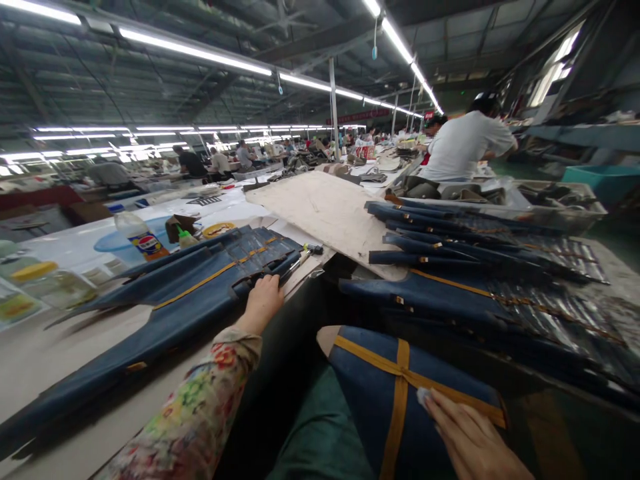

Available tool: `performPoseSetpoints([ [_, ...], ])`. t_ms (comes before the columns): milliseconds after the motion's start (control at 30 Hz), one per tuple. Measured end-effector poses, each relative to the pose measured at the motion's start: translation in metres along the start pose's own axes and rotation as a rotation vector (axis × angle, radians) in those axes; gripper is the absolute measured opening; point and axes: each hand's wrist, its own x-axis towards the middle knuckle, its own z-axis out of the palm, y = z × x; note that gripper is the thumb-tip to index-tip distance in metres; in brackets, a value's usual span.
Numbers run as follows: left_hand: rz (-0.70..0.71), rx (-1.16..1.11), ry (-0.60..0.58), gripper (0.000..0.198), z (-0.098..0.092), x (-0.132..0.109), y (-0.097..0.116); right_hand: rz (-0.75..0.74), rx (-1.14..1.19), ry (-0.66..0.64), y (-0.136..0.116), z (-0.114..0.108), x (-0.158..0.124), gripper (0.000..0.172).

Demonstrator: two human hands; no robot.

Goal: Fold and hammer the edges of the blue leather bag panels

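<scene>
My left hand, in a floral sleeve, rests at the edge of a stack of blue pieces with a yellow strip on the left table; its fingers are bent over the edge and partly hidden. Over my lap lies a blue panel crossed by two yellow strips, with a pale tip at its upper left. My right hand is on that panel at the lower right, fingers together, with a small white wad at the fingertips. A thin tool with a dark end lies just beyond my left hand.
Layered blue pieces with clear plastic lie at the right. A bottle, a blue basin and a yellow-lidded jar stand at the left. Beyond are a beige sheet, a crate and a person in white.
</scene>
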Motion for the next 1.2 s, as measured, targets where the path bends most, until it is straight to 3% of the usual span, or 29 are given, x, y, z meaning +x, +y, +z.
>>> performPoseSetpoints([
  [133, -0.049, -0.017, -0.014, 0.032, 0.011, 0.015, 0.014, 0.161, 0.072, -0.048, -0.009, 0.000, -0.007, 0.038],
  [267, 0.054, -0.113, -0.091, 0.032, -0.001, 0.001, 0.025, 0.250, 0.164, -0.088, -0.014, -0.006, -0.015, 0.037],
  [333, 0.115, -0.247, -0.200, 0.035, -0.012, -0.024, 0.032, 0.269, 0.194, -0.092, -0.015, -0.010, -0.019, 0.037],
  [467, 0.117, -0.769, -0.659, 0.046, -0.027, -0.100, 0.048, 0.333, 0.238, -0.098, -0.017, -0.014, -0.024, 0.037],
  [567, 0.105, -0.899, -0.881, 0.048, -0.032, -0.146, 0.054, 0.379, 0.254, -0.113, -0.020, -0.013, -0.024, 0.037],
  [633, 0.099, -0.932, -0.891, 0.047, -0.035, -0.162, 0.054, 0.397, 0.258, -0.126, -0.022, -0.013, -0.023, 0.037],
  [700, 0.094, -0.954, -0.829, 0.046, -0.038, -0.169, 0.053, 0.409, 0.260, -0.143, -0.023, -0.014, -0.023, 0.037],
  [800, 0.141, -0.877, -0.765, 0.041, -0.037, -0.171, 0.054, 0.425, 0.262, -0.150, -0.023, -0.015, -0.021, 0.037],
  [933, 0.173, -0.644, -0.801, 0.039, -0.030, -0.171, 0.061, 0.443, 0.262, -0.124, -0.023, -0.017, -0.019, 0.037],
  [1133, 0.211, -0.730, -0.740, 0.036, -0.035, -0.178, 0.057, 0.464, 0.279, -0.153, -0.025, -0.017, -0.019, 0.037],
  [1200, 0.210, -0.670, -0.769, 0.036, -0.033, -0.181, 0.053, 0.478, 0.290, -0.156, -0.025, -0.017, -0.018, 0.037],
])
